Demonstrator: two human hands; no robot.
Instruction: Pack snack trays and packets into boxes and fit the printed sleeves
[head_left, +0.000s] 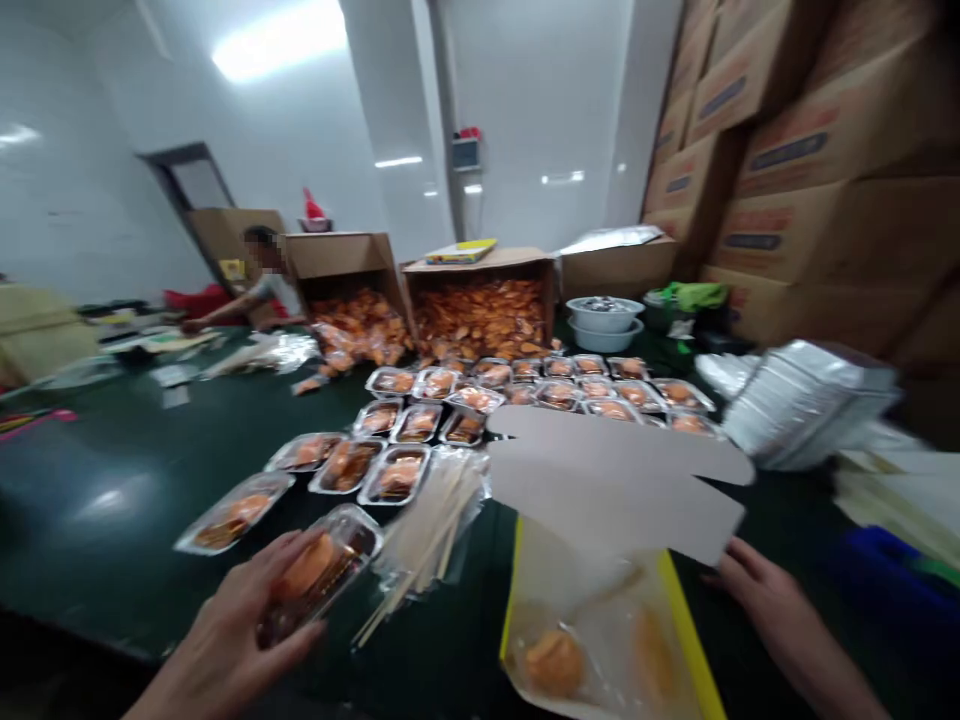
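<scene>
My left hand is closed around a small foil tray of orange-brown food under clear wrap, tilted above the dark table. At the lower right, my right hand pinches the corner of the pale lid of a yellow carton. The carton stands open, with a round orange-brown piece and another blurred piece inside, both in clear wrapping. Between my left hand and the carton lie wooden chopsticks in clear sleeves.
Several filled foil trays spread across the table. Behind them, two cardboard boxes spill wrapped orange pieces. Stacked empty foil trays stand at the right, near white bowls. A person works at the far left.
</scene>
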